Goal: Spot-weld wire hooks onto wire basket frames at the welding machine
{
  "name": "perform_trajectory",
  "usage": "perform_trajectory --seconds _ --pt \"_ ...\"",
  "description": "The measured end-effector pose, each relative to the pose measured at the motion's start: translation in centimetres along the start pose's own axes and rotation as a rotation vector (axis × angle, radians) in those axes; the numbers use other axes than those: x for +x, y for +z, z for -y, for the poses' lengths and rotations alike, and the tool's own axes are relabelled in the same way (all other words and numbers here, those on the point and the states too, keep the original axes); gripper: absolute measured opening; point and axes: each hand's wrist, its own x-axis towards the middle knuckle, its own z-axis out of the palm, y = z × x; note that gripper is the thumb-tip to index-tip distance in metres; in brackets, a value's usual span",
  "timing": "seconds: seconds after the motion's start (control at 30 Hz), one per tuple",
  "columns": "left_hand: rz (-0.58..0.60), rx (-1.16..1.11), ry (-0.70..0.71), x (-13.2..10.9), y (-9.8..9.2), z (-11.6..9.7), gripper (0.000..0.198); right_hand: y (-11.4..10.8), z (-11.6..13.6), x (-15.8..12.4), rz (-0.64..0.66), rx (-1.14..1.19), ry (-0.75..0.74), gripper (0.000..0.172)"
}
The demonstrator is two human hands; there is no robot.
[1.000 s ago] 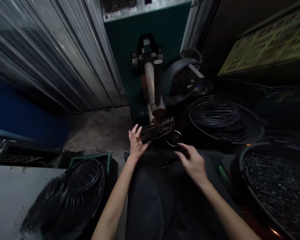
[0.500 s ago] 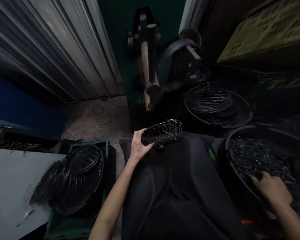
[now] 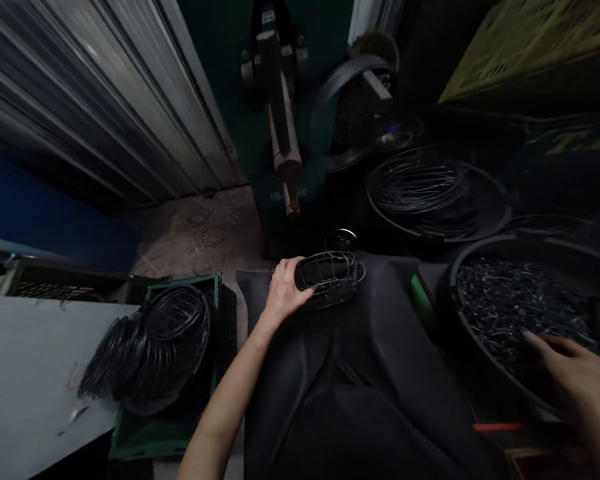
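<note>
My left hand (image 3: 284,290) is closed on the left end of a rounded wire cage (image 3: 330,277), which rests at the far edge of the black apron (image 3: 350,360) over my lap. A small shiny ring (image 3: 341,239) shows just beyond the cage. On the right, my right hand (image 3: 575,370) is over the near side of a round black tub (image 3: 457,313) filled with small dark metal pieces (image 3: 520,313). Its fingers are somewhat apart and slightly blurred, and I see nothing between them.
A green machine with a jutting metal arm (image 3: 286,160) stands ahead. Beyond the tub is a pan (image 3: 495,213) of wire rings (image 3: 420,183). On the left, a green crate (image 3: 147,443) carries stacked wire grilles (image 3: 175,317) beside a pale board (image 3: 35,367). A yellow crate (image 3: 525,50) is at upper right.
My right hand has drawn back from among the metal pieces toward the tub's near right side, its fingers loosening. My left hand has lowered the wire cage slightly and tilted it.
</note>
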Motion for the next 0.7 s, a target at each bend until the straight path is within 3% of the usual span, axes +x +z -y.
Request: perform_trajectory --seconds 0.1,0.13,0.27,0.37,0.53,0.7 --pt "-0.020 0.008 -0.006 0.1 0.3 -0.2 0.061 -0.4 1.7 0.0 0.017 -0.062 0.236 0.052" --pt "-0.029 0.019 -0.004 0.1 0.4 -0.2 0.062 -0.5 2.4 0.0 0.012 -0.071 0.254 0.053" --pt "-0.015 0.089 -0.030 -0.2 0.5 -0.3 0.069 -0.4 3.2 0.1 0.022 -0.119 0.249 0.051" --pt "-0.020 0.084 -0.055 -0.4 0.6 -0.3 0.071 0.0 1.8 0.5 0.019 -0.133 0.274 0.049" --pt "-0.045 0.014 -0.011 -0.4 0.2 0.0 0.059 0.2 -0.5 1.0 -0.050 -0.130 0.222 0.038" --pt "-0.025 0.032 0.034 -0.5 -0.7 0.3 0.059 -1.1 1.2 -0.4 -0.063 -0.123 0.129 0.031"
